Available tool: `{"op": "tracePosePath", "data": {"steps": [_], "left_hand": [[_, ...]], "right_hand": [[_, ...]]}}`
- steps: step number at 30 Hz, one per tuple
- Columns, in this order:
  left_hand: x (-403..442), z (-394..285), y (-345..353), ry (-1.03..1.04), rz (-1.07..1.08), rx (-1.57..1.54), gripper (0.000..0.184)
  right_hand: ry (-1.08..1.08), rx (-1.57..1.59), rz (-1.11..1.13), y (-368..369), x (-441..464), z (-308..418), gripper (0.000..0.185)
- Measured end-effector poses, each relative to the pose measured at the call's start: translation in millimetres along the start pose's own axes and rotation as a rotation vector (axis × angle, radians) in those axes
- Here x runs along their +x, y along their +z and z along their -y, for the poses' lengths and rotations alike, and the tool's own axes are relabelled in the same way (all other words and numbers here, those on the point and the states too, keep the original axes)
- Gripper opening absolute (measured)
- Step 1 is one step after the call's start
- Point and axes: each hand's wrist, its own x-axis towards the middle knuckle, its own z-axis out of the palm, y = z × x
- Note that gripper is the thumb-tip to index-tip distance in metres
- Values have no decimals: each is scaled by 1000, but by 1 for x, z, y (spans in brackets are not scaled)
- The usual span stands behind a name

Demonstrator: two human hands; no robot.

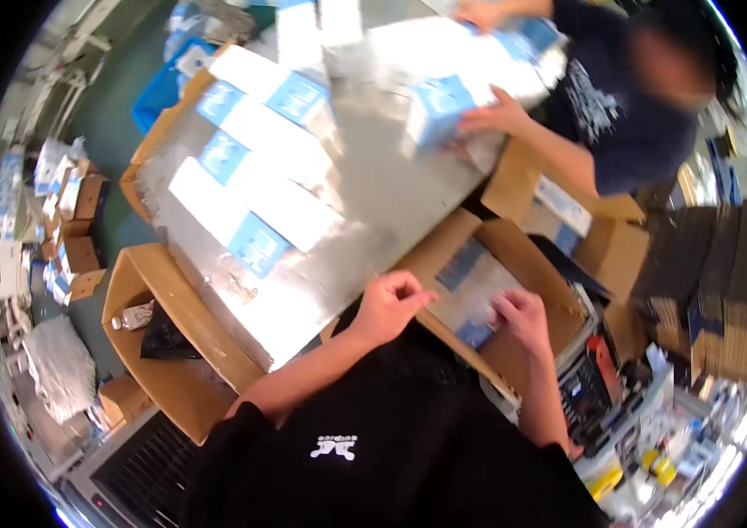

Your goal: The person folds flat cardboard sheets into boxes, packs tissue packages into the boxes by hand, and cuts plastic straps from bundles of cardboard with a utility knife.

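My left hand (388,308) hovers at the near left edge of an open cardboard carton (518,356). Its fingers are curled and closed, and no object shows in them. Over the right part of the same carton is my right hand (523,317), also with curled, closed fingers, slightly blurred; nothing visible sticks out of it. Inside the carton lie flat white and blue surfaces (470,290), apparently box tops. To the left, on a metal table (364,189), white boxes with blue ends (259,242) stand in rows, apart from my hands.
Across the table a person (624,106) handles a blue and white box (439,106). Another open carton (607,251) sits beyond mine. An open carton (158,343) with a bottle and black plastic stands at left. Flattened cardboard (717,273) is stacked at right.
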Motion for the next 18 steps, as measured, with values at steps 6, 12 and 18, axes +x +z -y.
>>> {"op": "tracePosePath", "data": {"steps": [6, 12, 18], "left_hand": [[5, 32, -1, -74, 268, 24, 33], [-28, 39, -99, -182, -65, -92, 5], [-161, 163, -288, -381, -679, 568, 12]], "right_hand": [[50, 162, 179, 42, 16, -12, 23], [171, 69, -199, 0, 26, -9, 27], [424, -680, 43, -70, 26, -83, 41]]}}
